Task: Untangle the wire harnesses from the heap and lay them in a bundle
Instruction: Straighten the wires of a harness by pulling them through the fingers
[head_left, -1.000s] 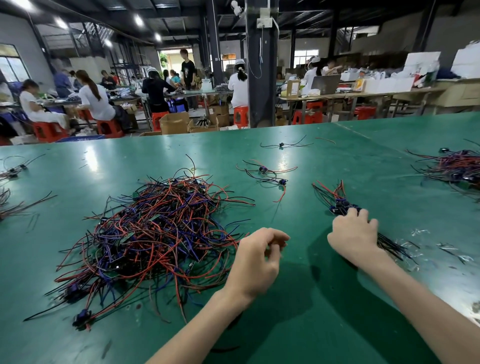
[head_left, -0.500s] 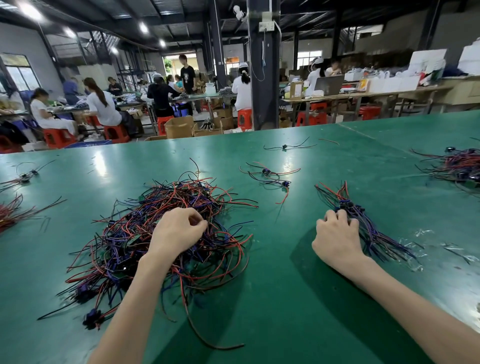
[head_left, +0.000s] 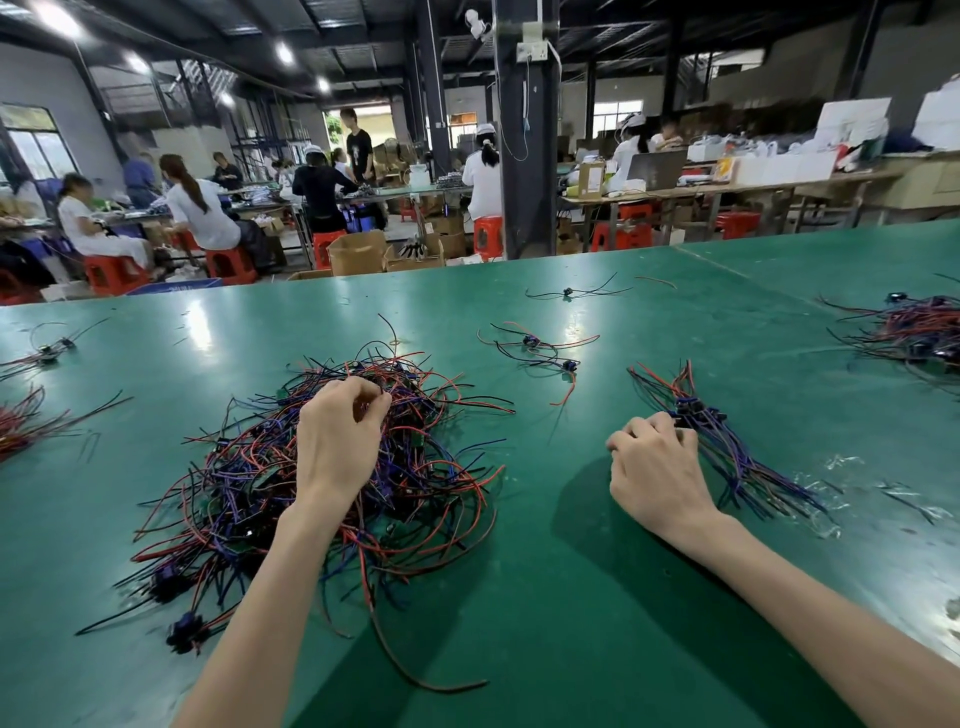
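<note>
Under my left hand (head_left: 340, 436) the heap (head_left: 244, 483) sits on the counter (head_left: 571, 613), my fingertips pinching its top strands to tug one loose. My right hand (head_left: 657, 470), fingers curled, grips the bundle (head_left: 737, 457) at its knuckles so it won't scatter.

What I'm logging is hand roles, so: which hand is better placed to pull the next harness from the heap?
Left. The left hand is on the heap, fingers curled into its wires; the right hand grips the bundle, apart from the heap.
</note>
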